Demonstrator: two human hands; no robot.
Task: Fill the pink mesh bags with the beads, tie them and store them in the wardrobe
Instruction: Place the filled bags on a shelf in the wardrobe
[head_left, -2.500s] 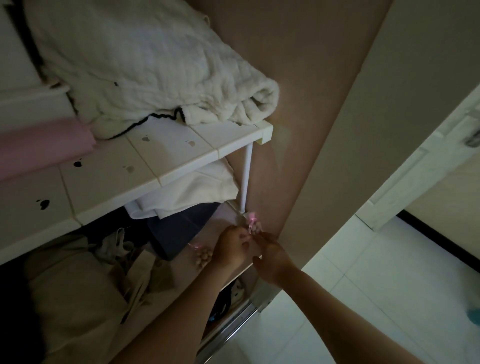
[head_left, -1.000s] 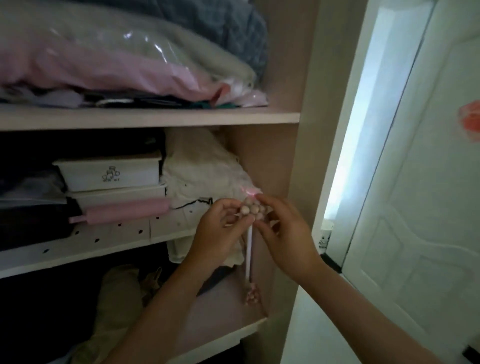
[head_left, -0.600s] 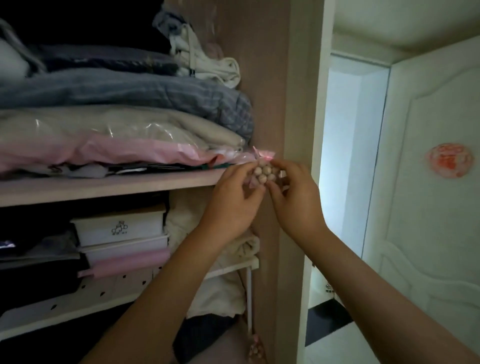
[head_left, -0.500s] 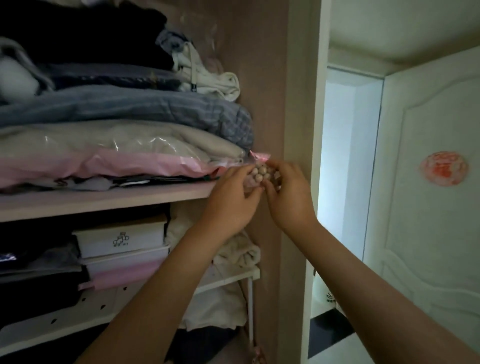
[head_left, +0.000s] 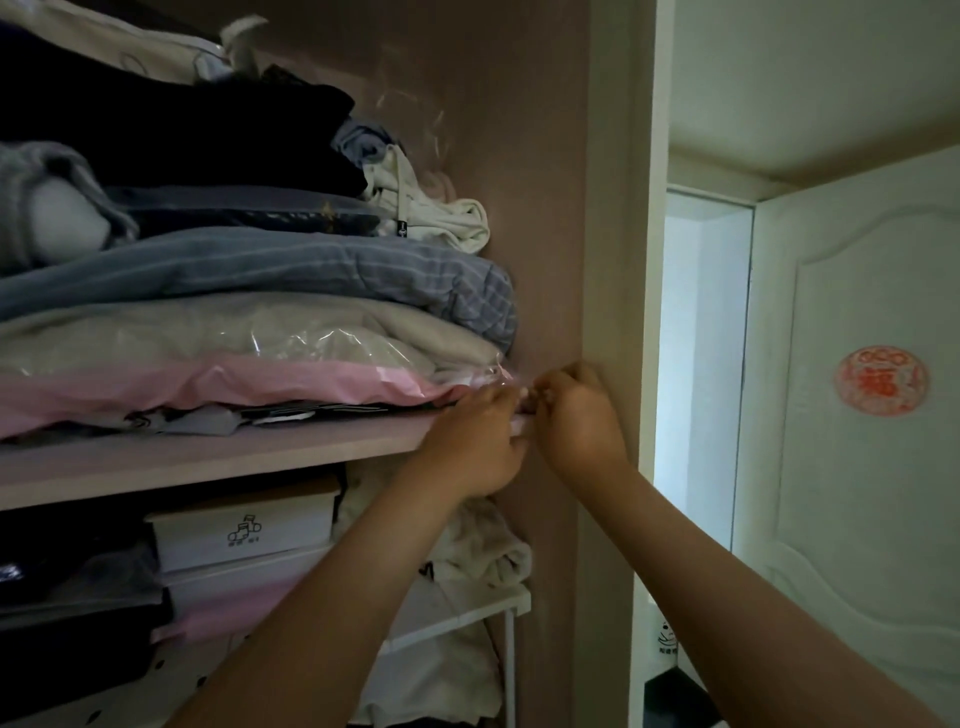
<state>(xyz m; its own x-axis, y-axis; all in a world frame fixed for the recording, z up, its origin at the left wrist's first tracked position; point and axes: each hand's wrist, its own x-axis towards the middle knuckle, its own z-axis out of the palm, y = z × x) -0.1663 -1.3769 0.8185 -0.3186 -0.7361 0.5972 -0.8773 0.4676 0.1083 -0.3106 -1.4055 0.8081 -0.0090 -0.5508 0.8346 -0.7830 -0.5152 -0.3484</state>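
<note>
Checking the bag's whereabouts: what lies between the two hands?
Head view: a sliver of the pink mesh bag shows between the left hand and right hand, by the shelf.

Pink mesh bag (head_left: 521, 427), blue striped quilt (head_left: 311, 270)

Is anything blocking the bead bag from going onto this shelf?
Partly. The plastic-wrapped pink bundle under the folded stack reaches nearly to the wardrobe wall, just behind the left hand and right hand pinching the bag, leaving only the right end of the shelf.

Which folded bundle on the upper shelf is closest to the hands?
The pink bundle in clear plastic, low in the stack: its corner ends beside the left hand. The blue bundle lies higher.
</note>
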